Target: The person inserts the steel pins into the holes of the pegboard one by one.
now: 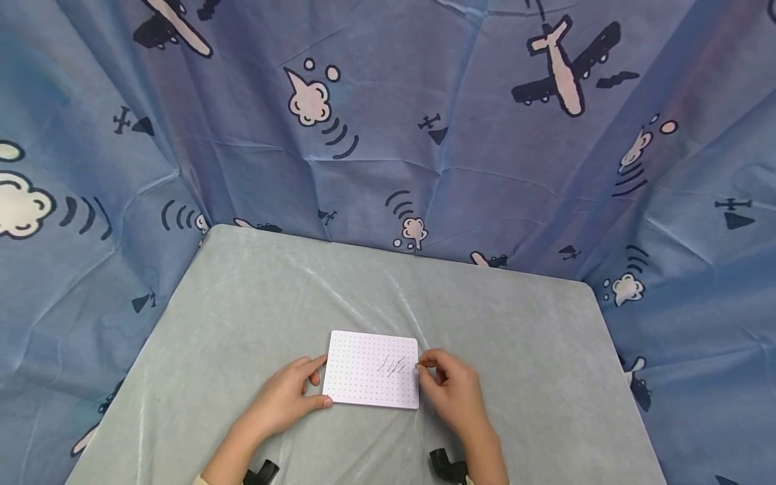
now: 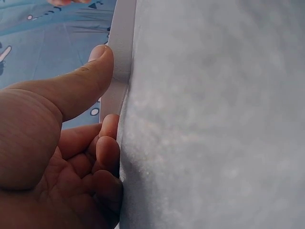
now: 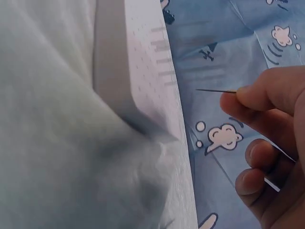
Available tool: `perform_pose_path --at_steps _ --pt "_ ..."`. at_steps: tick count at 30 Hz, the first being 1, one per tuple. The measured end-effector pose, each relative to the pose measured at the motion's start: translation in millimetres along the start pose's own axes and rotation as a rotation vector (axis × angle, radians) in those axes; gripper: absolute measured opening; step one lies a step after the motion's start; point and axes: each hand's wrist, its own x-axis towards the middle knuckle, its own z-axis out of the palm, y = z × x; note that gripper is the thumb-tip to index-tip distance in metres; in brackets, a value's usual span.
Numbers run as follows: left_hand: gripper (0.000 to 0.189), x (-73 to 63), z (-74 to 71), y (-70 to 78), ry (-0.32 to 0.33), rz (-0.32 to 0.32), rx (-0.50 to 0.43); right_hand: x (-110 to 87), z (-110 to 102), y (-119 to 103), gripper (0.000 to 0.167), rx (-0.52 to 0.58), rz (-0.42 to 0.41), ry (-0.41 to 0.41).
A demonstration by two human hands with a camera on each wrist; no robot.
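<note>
A white board [image 1: 364, 374] with rows of small dots lies flat on the cloth-covered table. Several thin needles [image 3: 162, 44] stand out from its top, grouped toward the right side. My right hand [image 1: 456, 396], at the board's right edge, pinches one needle [image 3: 214, 90] between thumb and index finger. In the right wrist view its bare point extends left, apart from the board, and the other fingers are bent beneath. My left hand [image 1: 286, 397] touches the board's left side, thumb at the near corner and index finger farther up. Its remaining fingers curl low by the cloth.
A pale grey-green cloth [image 1: 261, 296] with creases covers the table. Blue curtains [image 1: 376, 135] printed with planes and clouds hang behind and at both sides. Black wrist mounts [image 1: 447, 465] show near both forearms.
</note>
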Motion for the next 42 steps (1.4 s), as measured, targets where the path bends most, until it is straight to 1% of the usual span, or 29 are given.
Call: perform_pose_path --at_steps 5,13,24,31,38,42 --pt "0.081 1.5 -1.3 1.5 -0.004 0.003 -0.005 -2.5 7 -5 0.033 0.003 -0.081 0.003" --pt "0.081 3.2 -1.4 3.3 -0.014 -0.021 0.000 -5.7 14 -7 0.032 -0.051 -0.090 0.014" --pt "0.081 1.8 -1.5 3.1 -0.015 -0.025 -0.001 -8.2 21 -4 0.031 -0.101 -0.186 0.021" --pt "0.081 0.2 -1.1 2.2 -0.015 -0.020 0.004 -10.0 24 -2 0.031 -0.156 -0.201 0.008" --pt "0.080 -1.0 -1.0 1.7 0.004 0.005 -0.006 -10.7 27 -1 0.031 -0.191 -0.168 -0.020" --pt "0.080 -1.1 -1.2 1.7 0.002 0.000 -0.005 -10.1 27 -1 0.031 -0.196 -0.161 -0.028"
